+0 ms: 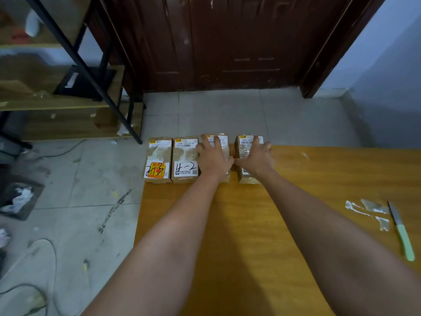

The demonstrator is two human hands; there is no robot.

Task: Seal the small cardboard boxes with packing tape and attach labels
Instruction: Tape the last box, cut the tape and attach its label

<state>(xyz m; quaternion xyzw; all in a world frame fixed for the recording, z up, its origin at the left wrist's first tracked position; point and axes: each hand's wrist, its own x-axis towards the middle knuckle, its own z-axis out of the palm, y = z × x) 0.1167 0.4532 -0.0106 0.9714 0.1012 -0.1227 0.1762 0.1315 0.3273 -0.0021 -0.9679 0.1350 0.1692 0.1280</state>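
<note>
Under each flat grip [213, 156] [256, 157], one taped box [224, 151] [247, 147].

— What do you see of yourself from the head camera?

— Your two forearms, bare from the bottom edge of the view up to the wrists. No sleeve or cuff shows on either.

— Anything worn at the wrists or fingers?

— Nothing you can make out: no watch, no band, no glove. Your left hand [213, 156] and your right hand [256, 157] are bare too.

— Rings, marks?

— No ring is visible; finer detail on the fingers is too small to tell.
</note>
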